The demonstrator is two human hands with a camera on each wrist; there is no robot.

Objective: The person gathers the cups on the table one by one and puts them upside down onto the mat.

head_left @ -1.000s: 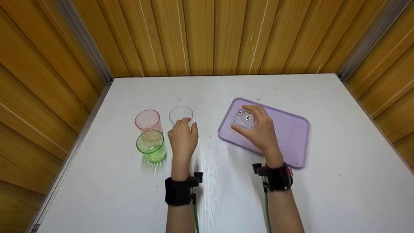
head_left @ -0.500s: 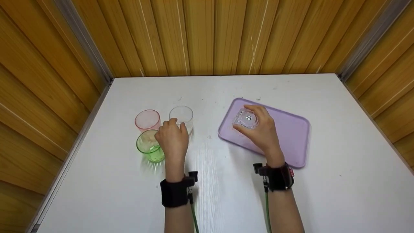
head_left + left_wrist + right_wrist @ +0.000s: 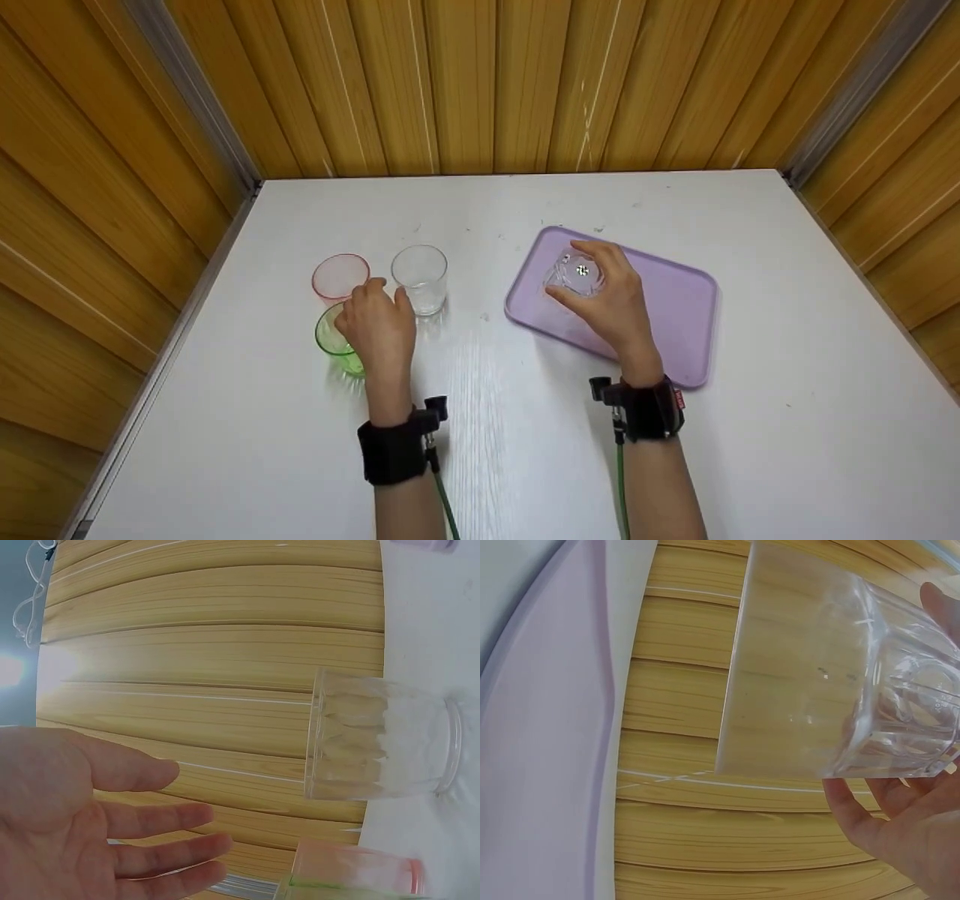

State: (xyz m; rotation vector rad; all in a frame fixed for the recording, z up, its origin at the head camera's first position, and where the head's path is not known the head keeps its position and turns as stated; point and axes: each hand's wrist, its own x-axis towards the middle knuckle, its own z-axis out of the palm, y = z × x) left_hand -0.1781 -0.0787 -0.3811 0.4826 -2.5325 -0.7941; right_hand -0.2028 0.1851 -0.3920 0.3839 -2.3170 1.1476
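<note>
My right hand (image 3: pixel 619 307) grips a clear glass (image 3: pixel 576 274) around its thick base, thumb on one side and fingers on the other. The glass is upside down above the lilac tray (image 3: pixel 675 322); the right wrist view has its rim facing the tray, with a gap between. Over the near part of a green glass (image 3: pixel 328 336) hovers my left hand (image 3: pixel 381 326), its fingers loosely extended and holding nothing. Beyond it, a pink glass (image 3: pixel 340 271) stands behind the green one. A second clear glass (image 3: pixel 426 289) is upright to the right of them.
The white table (image 3: pixel 480 420) carries the glasses on the left and the tray on the right. Wood-patterned walls (image 3: pixel 480 90) enclose the back and both sides. A green cable (image 3: pixel 620 480) trails from each wrist strap.
My left hand has moved left, away from the upright clear glass and over the green one. My right hand, still gripping the upturned glass, has shifted slightly right.
</note>
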